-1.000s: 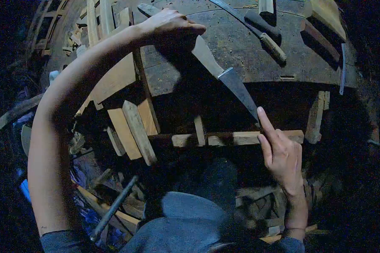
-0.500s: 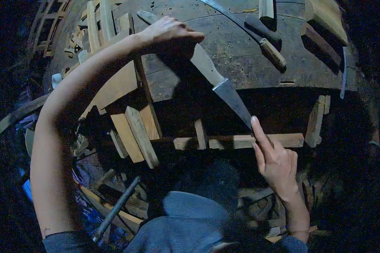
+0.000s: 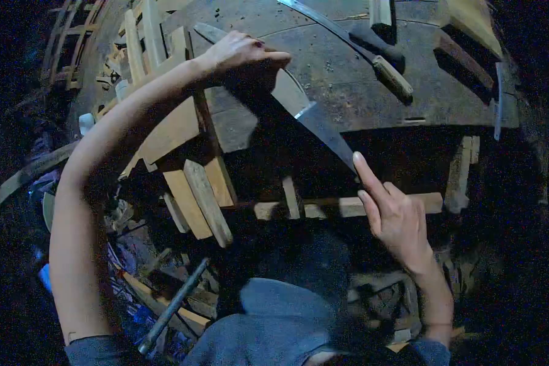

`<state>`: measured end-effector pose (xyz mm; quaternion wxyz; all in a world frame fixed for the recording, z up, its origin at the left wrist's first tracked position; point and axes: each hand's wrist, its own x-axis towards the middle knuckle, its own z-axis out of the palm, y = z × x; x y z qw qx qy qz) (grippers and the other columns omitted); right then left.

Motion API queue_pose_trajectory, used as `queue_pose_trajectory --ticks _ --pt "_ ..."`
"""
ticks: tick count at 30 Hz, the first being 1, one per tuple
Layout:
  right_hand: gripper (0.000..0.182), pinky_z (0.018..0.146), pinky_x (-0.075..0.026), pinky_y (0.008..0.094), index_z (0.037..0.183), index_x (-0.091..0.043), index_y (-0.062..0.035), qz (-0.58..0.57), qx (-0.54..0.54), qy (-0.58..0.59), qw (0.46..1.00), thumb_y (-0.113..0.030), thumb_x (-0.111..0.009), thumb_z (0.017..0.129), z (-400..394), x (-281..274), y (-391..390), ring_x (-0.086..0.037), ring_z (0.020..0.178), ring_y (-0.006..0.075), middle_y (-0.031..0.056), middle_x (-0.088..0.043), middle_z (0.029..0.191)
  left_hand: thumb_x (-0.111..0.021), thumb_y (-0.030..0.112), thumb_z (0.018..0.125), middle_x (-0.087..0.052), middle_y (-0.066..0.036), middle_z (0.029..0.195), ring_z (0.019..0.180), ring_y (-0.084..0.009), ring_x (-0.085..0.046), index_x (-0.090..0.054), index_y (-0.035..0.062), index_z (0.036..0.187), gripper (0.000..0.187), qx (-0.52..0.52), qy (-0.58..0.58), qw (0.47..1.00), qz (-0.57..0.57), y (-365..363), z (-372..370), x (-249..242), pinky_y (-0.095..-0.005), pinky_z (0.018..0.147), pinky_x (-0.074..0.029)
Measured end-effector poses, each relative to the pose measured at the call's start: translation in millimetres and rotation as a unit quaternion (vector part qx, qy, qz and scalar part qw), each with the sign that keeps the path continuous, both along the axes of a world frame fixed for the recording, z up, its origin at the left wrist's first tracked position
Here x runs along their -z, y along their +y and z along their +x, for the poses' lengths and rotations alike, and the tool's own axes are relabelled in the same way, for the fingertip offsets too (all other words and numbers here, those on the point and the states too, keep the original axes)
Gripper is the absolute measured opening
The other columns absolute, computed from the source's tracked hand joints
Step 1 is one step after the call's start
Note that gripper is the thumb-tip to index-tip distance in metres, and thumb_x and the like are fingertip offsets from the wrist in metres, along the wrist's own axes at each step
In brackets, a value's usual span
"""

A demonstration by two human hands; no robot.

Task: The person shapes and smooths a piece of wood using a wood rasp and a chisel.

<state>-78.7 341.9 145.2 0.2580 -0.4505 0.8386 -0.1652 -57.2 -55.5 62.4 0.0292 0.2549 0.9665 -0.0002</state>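
My left hand (image 3: 241,55) reaches across the workbench, closed around a long, pale, narrow piece (image 3: 290,93) that looks like wood. Its greyish pointed end shows beyond the hand. My right hand (image 3: 398,222) is closed on the narrow end of a flat, tapered metal blade (image 3: 329,137), index finger stretched along it. The blade's wide, bright-edged end lies over the near part of the pale piece. Whatever handle the blade has is hidden in my right hand. Dark shadow covers the area beneath my left hand.
On the workbench (image 3: 341,91) lie a long tool with a wooden handle (image 3: 393,79), a dark rounded object (image 3: 378,49) and wooden blocks (image 3: 466,64). Boards (image 3: 186,195) jut over the left front edge. A metal pipe (image 3: 174,305) leans low at left among wood scraps.
My right hand and the metal blade have moved up and left, so the blade covers more of the pale piece. My left hand has stayed nearly in place.
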Motion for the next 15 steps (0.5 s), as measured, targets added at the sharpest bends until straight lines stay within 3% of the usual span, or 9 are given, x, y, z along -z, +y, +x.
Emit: queue_pose_trajectory --ticks 7,11,12,15 --pt "0.058 0.044 -0.046 0.0430 0.142 -0.039 -0.0307 -0.010 0.004 0.003 1.000 -0.028 -0.060 0.087 0.8 5.6 -2.9 -0.055 0.047 0.0324 0.0108 -0.053 0.062 -0.060 0.027 0.077 -0.066 -0.010 0.083 0.068 -0.0329 -0.065 -0.052 0.0213 0.104 0.028 -0.018 0.001 1.000 0.026 13.3 1.2 -12.3 -0.0438 0.054 -0.051" --pt "0.058 0.043 -0.046 0.0428 0.141 -0.039 -0.0309 -0.028 0.010 0.005 1.000 -0.028 -0.060 0.087 11.2 11.1 6.7 -0.055 0.047 0.0316 0.0103 -0.053 0.061 -0.060 0.028 0.077 -0.066 -0.008 0.087 0.067 -0.0311 -0.066 -0.052 0.0242 0.110 0.034 -0.025 -0.012 1.000 -0.010 8.7 1.6 -8.6 -0.0436 0.054 -0.052" --pt "0.058 0.043 -0.045 0.0426 0.141 -0.039 -0.0314 -0.033 0.018 0.007 0.999 -0.028 -0.060 0.087 14.2 11.9 12.3 -0.055 0.047 0.0310 0.0101 -0.052 0.061 -0.059 0.027 0.079 -0.066 -0.008 0.088 0.067 -0.0309 -0.066 -0.053 0.0237 0.109 0.032 0.013 0.023 0.999 0.023 5.5 -1.6 -4.8 -0.0434 0.053 -0.052" --pt "0.058 0.042 -0.045 0.0419 0.141 -0.039 -0.0325 -0.020 0.024 0.030 0.999 -0.029 -0.060 0.087 15.5 14.8 1.1 -0.055 0.046 0.0299 0.0094 -0.052 0.061 -0.058 0.025 0.080 -0.066 -0.009 0.089 0.070 -0.0313 -0.066 -0.052 0.0213 0.110 0.031 -0.019 -0.048 0.999 0.012 7.6 0.0 -7.6 -0.0430 0.056 -0.052"
